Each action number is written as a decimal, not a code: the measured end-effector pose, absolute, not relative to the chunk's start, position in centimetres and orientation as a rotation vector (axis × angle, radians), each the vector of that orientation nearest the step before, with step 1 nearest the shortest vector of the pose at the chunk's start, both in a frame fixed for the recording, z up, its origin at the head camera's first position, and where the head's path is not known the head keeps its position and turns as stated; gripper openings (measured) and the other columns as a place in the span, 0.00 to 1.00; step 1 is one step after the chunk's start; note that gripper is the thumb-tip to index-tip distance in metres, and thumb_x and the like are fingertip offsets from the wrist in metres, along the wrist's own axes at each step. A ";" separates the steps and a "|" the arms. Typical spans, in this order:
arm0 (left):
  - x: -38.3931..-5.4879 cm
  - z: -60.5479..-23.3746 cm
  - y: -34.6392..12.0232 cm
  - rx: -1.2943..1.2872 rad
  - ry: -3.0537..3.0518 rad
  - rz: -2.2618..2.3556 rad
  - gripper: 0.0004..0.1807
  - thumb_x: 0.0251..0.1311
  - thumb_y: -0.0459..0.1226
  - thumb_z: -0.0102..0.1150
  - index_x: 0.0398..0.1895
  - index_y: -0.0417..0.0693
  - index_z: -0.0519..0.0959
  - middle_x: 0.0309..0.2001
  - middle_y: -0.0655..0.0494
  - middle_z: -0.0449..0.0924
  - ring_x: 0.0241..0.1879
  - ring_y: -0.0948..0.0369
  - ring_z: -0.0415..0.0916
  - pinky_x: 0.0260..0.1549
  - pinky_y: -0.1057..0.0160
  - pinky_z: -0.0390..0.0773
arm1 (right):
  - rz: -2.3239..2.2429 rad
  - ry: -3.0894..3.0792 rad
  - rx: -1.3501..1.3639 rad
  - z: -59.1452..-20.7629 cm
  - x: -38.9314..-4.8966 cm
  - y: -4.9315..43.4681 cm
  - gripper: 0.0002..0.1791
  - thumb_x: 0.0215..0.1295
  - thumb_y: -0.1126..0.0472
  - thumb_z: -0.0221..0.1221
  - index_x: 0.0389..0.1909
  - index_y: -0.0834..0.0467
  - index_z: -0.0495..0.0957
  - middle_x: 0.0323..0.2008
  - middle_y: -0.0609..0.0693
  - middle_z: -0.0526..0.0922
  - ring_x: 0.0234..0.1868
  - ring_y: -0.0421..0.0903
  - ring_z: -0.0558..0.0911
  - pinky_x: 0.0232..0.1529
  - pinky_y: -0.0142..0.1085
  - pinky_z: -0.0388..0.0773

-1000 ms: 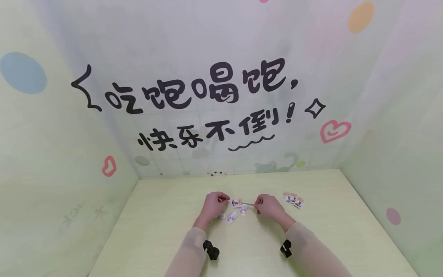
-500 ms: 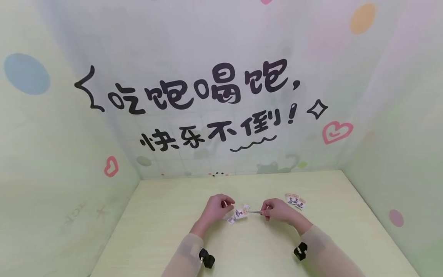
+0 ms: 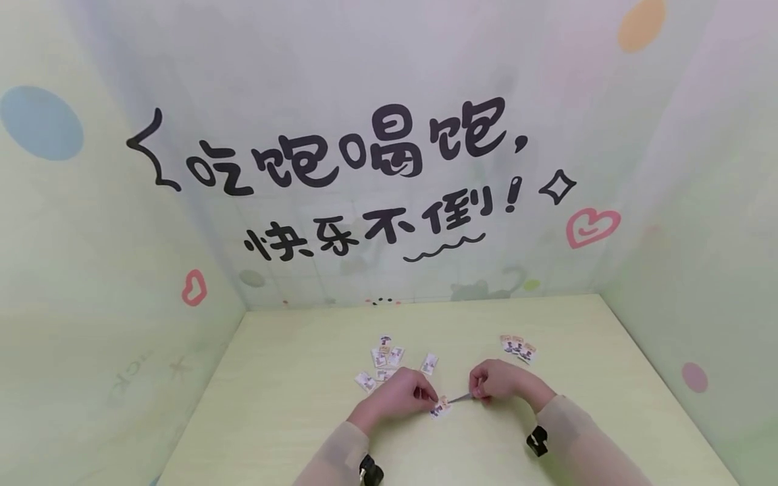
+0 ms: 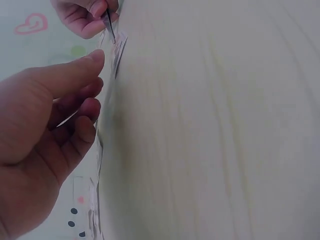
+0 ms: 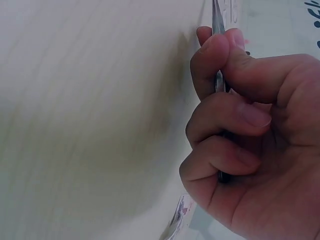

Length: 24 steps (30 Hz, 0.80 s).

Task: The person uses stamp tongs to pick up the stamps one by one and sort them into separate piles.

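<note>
My right hand (image 3: 495,379) grips slim metal tweezers (image 5: 219,77), its fingers curled round the shaft. In the head view the tweezers' tip meets a small printed paper card (image 3: 442,407) near the front of the group. My left hand (image 3: 402,395) is beside that card, its fingertips close to the card's left edge. From the left wrist view, the fingers of my left hand (image 4: 55,117) are loosely bent, with nothing between thumb and fingers. Whether the card lies flat or is slightly lifted is hard to tell.
Several similar small cards (image 3: 379,358) lie scattered and partly overlapping behind my left hand, and a single card (image 3: 429,364) lies to their right. At the right, a fanned group of cards (image 3: 519,348) rests on the pale wooden table (image 3: 292,351). Printed walls enclose it.
Both hands have come nearer, and the card at the tweezers' tip has moved toward the table's front, away from the others. Cards that my left hand covered are now visible.
</note>
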<state>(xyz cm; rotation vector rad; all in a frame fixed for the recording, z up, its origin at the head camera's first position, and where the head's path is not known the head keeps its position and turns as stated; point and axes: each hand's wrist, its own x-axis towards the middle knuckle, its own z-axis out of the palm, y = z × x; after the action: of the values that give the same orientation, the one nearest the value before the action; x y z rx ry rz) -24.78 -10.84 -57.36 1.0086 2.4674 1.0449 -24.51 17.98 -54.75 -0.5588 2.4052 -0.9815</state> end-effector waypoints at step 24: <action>-23.0 -57.0 -8.9 0.524 2.604 1.134 0.08 0.50 0.33 0.84 0.25 0.52 0.90 0.23 0.68 0.83 0.25 0.68 0.78 0.32 0.66 0.80 | -1.213 2.320 -0.438 -55.7 -22.1 18.7 0.07 0.77 0.62 0.62 0.36 0.58 0.81 0.22 0.48 0.81 0.25 0.43 0.69 0.31 0.35 0.65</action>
<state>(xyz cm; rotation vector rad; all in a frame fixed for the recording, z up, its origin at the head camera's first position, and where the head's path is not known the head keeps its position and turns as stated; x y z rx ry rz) -22.99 -8.90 -57.00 0.5242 2.6044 1.1336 -22.14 18.72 -55.74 -0.4382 2.3203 -1.2129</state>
